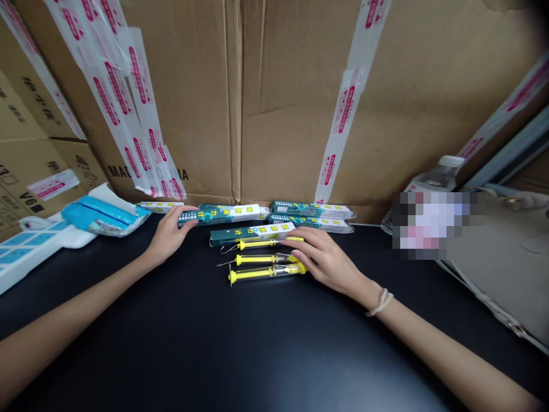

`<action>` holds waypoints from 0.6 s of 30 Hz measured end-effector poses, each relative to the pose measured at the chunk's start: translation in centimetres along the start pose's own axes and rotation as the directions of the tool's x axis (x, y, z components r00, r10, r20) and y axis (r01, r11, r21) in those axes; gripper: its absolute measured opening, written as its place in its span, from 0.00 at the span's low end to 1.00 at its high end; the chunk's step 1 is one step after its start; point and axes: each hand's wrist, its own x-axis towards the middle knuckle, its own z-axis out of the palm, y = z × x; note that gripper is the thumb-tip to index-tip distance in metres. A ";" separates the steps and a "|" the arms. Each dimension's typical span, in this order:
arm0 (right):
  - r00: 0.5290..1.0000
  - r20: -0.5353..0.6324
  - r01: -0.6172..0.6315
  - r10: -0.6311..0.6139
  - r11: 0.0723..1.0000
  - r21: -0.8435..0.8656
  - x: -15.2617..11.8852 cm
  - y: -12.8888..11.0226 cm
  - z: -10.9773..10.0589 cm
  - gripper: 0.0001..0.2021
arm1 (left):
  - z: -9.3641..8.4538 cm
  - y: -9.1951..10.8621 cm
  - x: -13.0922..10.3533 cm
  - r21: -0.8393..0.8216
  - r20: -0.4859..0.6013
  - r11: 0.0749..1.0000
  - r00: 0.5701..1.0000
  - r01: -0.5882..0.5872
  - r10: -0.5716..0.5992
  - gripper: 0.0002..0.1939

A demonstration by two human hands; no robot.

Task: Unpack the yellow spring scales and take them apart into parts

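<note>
Three slim yellow tubes with metal hooks lie side by side, lengthwise left to right, in the middle of the black tabletop (266,349): the far tube (259,244), the middle tube (257,259) and the near tube (257,273), which is the thickest. The right hand (330,260) reaches in from the right, fingers spread and bent over the tubes' right ends; whether it grips any of them I cannot tell. A pale bracelet (381,302) circles that wrist.

Just beyond the far tube lies a green-and-white box (251,232), its right end near the right fingers. Farther back and to the left, the left hand (169,233) grasps the left end of another printed box (221,214), thumb on the near side.

To the right of that box, two boxes in clear plastic (313,210) lie one in front of the other; a further carton (160,207) shows behind the left hand.

At the far left, a blue packet (107,214) rests against a white power strip (30,243). On the right are a clear bottle (433,177), partly blurred out, and a beige bag (497,263). Taped cardboard (278,114) rises behind everything
</note>
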 end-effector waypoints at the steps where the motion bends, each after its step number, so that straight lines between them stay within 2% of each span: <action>1: 1.000 0.025 0.012 -0.012 1.000 0.019 0.6 -0.5 0.3 0.18 | -0.1 0.1 0.0 -0.004 -0.031 1.000 1.000 0.003 -0.003 0.16; 5: 0.995 0.095 0.007 -0.014 0.997 0.077 2.5 -1.1 1.2 0.20 | -0.2 0.6 -0.2 -0.029 -0.144 0.999 0.989 0.021 -0.025 0.14; 8: 0.994 0.108 -0.047 0.035 0.993 0.110 3.3 -1.1 1.8 0.20 | 0.0 1.3 -0.4 -0.060 -0.179 0.998 0.984 0.011 -0.021 0.13; 14: 0.983 0.067 -0.182 0.171 0.950 0.255 3.8 -1.4 2.4 0.20 | 0.5 3.3 -1.3 -0.112 -0.133 0.993 0.991 -0.049 0.033 0.12; 18: 0.942 -0.009 -0.299 0.336 0.851 0.432 3.9 -1.8 2.0 0.18 | 0.9 4.5 -1.9 -0.158 -0.074 0.985 0.995 -0.074 0.063 0.12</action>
